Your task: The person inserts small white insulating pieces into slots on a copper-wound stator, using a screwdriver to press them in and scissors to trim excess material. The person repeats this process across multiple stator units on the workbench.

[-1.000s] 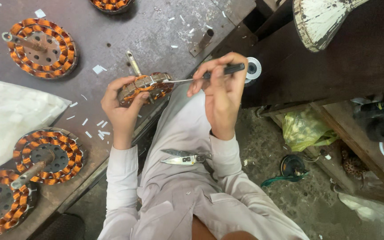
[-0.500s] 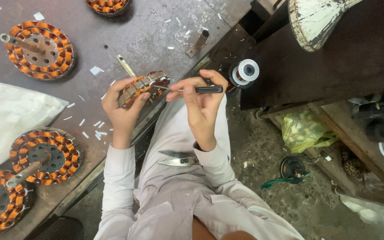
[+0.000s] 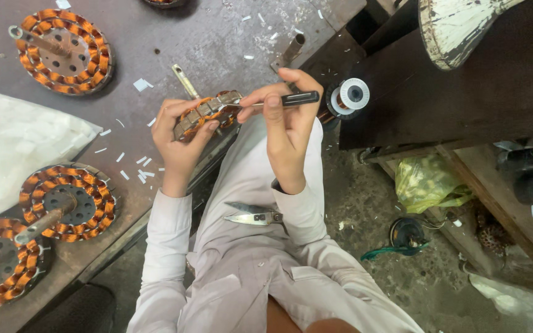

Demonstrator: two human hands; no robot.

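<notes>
Above the table edge, the left hand (image 3: 177, 139) grips a copper-wound motor coil (image 3: 208, 113) while the right hand (image 3: 285, 126) pinches a thin tool (image 3: 279, 101) (black handle), which I judge could slip and scratch the wire.

We are looking down into a small motor-winding workshop. Round stators wound with orange copper wire (image 3: 64, 50) sit about the scuffed, dark metal workbench (image 3: 217, 37), and white paper snippets (image 3: 132, 161) litter its top. A white spool of copper wire (image 3: 348, 97) rests at the bench edge, steel snips (image 3: 255, 216) lie on the lap, and the bare, stained concrete floor (image 3: 365, 203) carries a crumpled yellow-green plastic bag (image 3: 427, 185).
</notes>
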